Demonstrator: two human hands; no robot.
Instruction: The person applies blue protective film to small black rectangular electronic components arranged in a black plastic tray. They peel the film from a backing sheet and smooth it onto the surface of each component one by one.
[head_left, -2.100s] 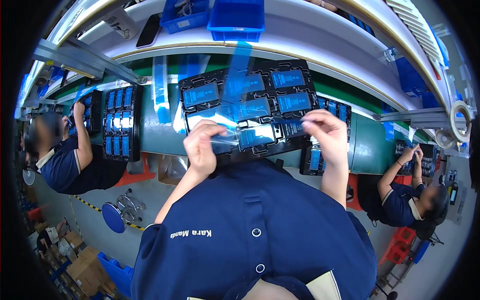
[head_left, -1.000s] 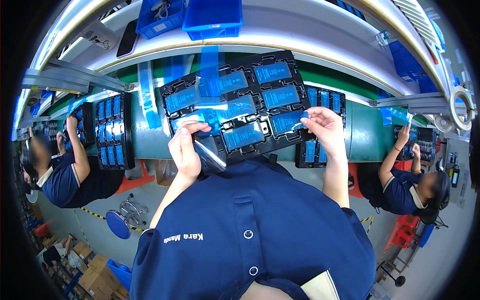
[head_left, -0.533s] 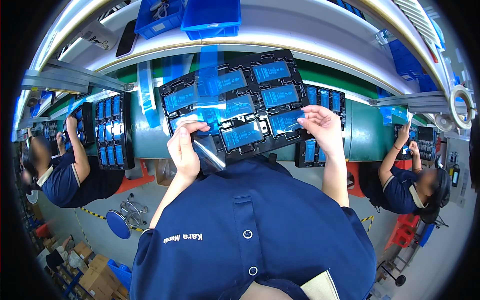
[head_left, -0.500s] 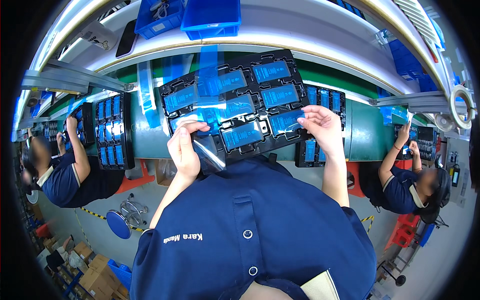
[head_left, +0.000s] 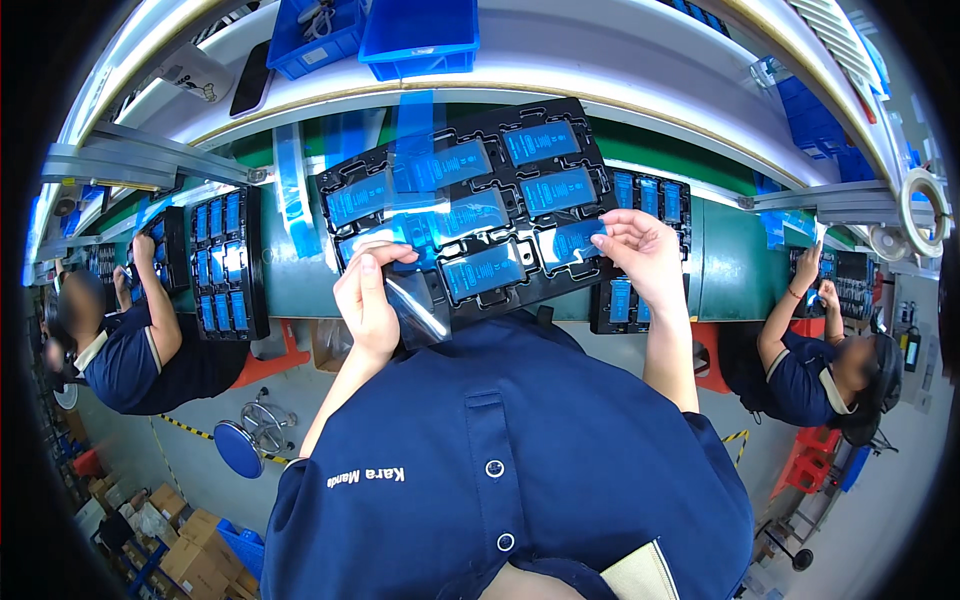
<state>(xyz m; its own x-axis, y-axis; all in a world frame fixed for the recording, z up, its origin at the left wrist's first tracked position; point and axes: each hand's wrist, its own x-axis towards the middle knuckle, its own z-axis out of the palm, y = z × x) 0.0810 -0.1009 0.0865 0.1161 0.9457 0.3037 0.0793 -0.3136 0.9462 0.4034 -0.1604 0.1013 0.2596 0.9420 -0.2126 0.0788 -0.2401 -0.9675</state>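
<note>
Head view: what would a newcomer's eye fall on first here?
First, the black tray of flat blue packs, set askew at the centre. Then the shiny clear film at the left hand, by the tray's near-left corner. After that, the bright blue bins on the shelf beyond.

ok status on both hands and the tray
Left hand pinching clear film. Right hand at edge of a blue pack. Black tray partly covered by film at left.
</note>
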